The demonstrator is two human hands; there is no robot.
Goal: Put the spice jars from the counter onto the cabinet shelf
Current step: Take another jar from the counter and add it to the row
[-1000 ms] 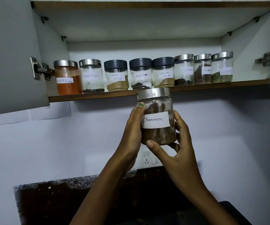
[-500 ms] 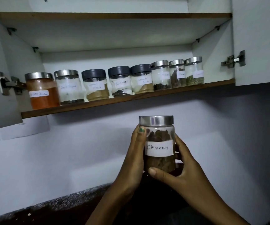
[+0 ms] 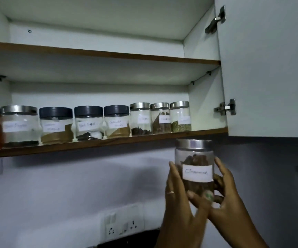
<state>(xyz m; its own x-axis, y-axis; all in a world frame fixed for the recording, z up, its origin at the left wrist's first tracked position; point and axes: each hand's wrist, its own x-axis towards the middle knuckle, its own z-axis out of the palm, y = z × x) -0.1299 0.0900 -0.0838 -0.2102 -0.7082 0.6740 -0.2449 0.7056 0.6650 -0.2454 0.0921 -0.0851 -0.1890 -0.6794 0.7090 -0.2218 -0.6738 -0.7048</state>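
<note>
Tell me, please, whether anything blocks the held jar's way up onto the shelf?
Nothing visible blocks it. The cinnamon jar, held by left hand and right hand, sits below the shelf edge, where bare space remains right of the green-spice jar.

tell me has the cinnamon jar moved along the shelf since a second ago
Yes. The cinnamon jar, held in both hands, went from below the dark-lidded jars to below the shelf's right end, under the last jar.

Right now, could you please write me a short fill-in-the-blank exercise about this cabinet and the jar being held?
1. The held jar is gripped by ____ hands.
2. That jar has a ____ lid.
3. On the lower shelf, ____ jars have dark lids.
4. The upper shelf holds ____ jars.

Missing words: both; silver; three; no
</note>
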